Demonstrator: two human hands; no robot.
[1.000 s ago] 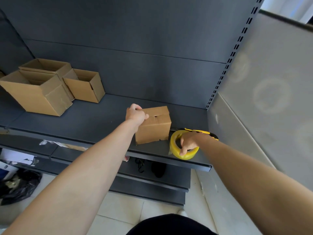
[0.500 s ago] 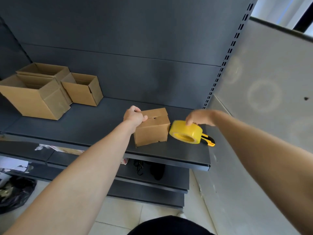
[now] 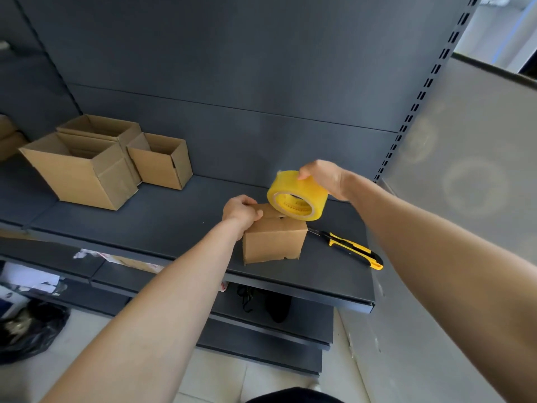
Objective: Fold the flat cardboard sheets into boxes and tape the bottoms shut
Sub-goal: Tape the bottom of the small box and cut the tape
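A small folded cardboard box [image 3: 273, 242] stands near the front of the dark shelf [image 3: 145, 225], its flaps closed on top. My left hand [image 3: 241, 212] grips the box's top left edge, fingers curled over it. My right hand [image 3: 322, 178] holds a yellow tape roll [image 3: 296, 199] by its rim, lifted just above the box's right top corner. The far side of the box top is hidden behind the roll.
A yellow and black utility knife [image 3: 348, 248] lies on the shelf right of the box. Three open cardboard boxes [image 3: 87, 170] stand at the shelf's back left. A grey panel [image 3: 465, 199] rises on the right. Lower shelves hold scraps, and a black bag [image 3: 29, 330] lies on the floor.
My right hand lifted the tape roll off the shelf and carried it left and up over the box, uncovering the knife. My left hand kept its grip on the box.
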